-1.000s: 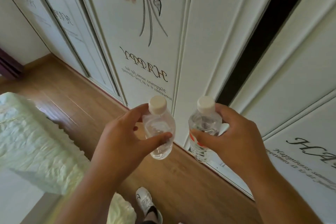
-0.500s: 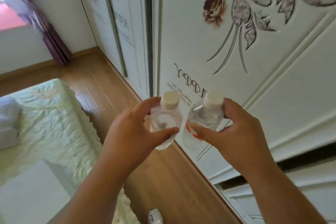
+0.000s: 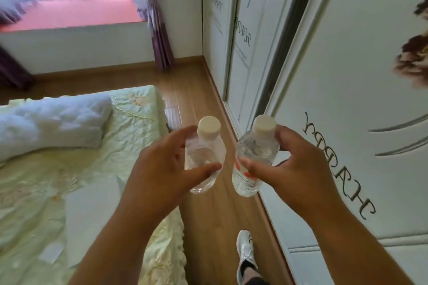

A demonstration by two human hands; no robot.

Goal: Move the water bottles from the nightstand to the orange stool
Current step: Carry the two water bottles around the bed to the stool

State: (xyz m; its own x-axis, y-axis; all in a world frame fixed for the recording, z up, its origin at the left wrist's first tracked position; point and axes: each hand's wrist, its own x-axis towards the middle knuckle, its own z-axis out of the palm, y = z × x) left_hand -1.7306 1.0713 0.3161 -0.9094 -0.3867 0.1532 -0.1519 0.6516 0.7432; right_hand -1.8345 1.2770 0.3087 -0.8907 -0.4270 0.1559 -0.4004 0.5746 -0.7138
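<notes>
Two clear plastic water bottles with white caps are carried upright, side by side and slightly apart, above the wooden floor (image 3: pixel 203 90). The left hand (image 3: pixel 162 169) curls its thumb and fingers around the left bottle (image 3: pixel 205 155); the right hand (image 3: pixel 294 166) grips the red-labelled right bottle (image 3: pixel 254 157). A pale green quilted bed (image 3: pixel 69 169) lies left, white wardrobe doors (image 3: pixel 347 76) right.

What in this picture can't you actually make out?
- The orange stool and the nightstand: neither shows in the head view.
- The red label on the right bottle: the right hand covers most of it, so its text is unreadable.
- The far side of the left bottle: hidden by the left hand.
- The small print on the wardrobe door: blurred.
- The person's shoe: only one shows.
</notes>
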